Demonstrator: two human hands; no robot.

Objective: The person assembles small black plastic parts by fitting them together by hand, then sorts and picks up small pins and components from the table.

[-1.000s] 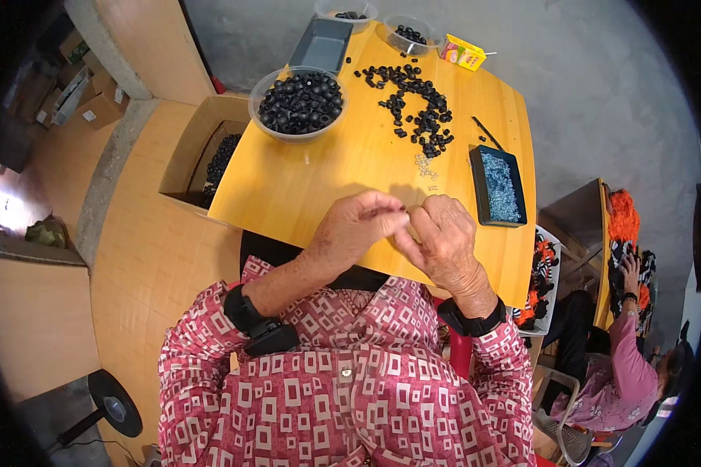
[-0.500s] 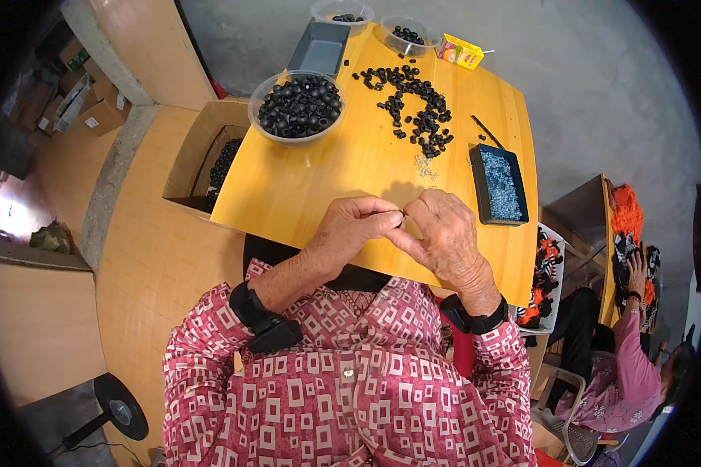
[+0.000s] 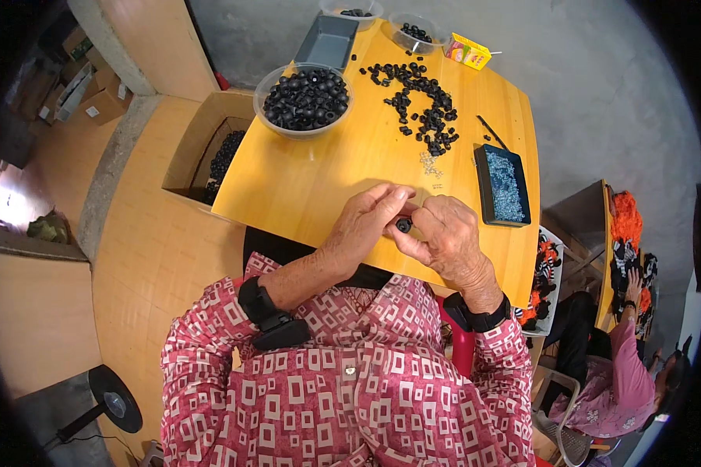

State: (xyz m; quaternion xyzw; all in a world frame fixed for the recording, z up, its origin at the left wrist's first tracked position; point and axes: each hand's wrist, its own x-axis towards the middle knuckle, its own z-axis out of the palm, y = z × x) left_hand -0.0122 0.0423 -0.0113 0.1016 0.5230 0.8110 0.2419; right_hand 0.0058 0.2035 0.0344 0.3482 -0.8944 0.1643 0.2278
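Above the near edge of the yellow table (image 3: 288, 183), my two hands meet. My right hand (image 3: 446, 237) pinches a small round black plastic part (image 3: 403, 225) between thumb and curled fingers, its hollow end facing up. My left hand (image 3: 368, 222) touches it from the left, thumb and fingers pressed together; whatever lies between them is too small to make out. Farther back on the table lie many loose black parts (image 3: 438, 117) and a little cluster of tiny clear pieces (image 3: 430, 164). To the right sits a black tray (image 3: 487, 204) filled with small pale-blue clear pieces (image 3: 506, 187).
At the back left stand a clear bowl (image 3: 262, 111) of black balls and a grey tray (image 3: 327, 43). A yellow carton (image 3: 467, 51) and a thin black stick (image 3: 492, 132) lie right. A cardboard box (image 3: 191, 167) stands left. Another person (image 3: 611, 389) works at the right.
My left fingers have lifted from the pinch point and lie more over my right fingers. The black part, mostly hidden before, now shows in my right hand.
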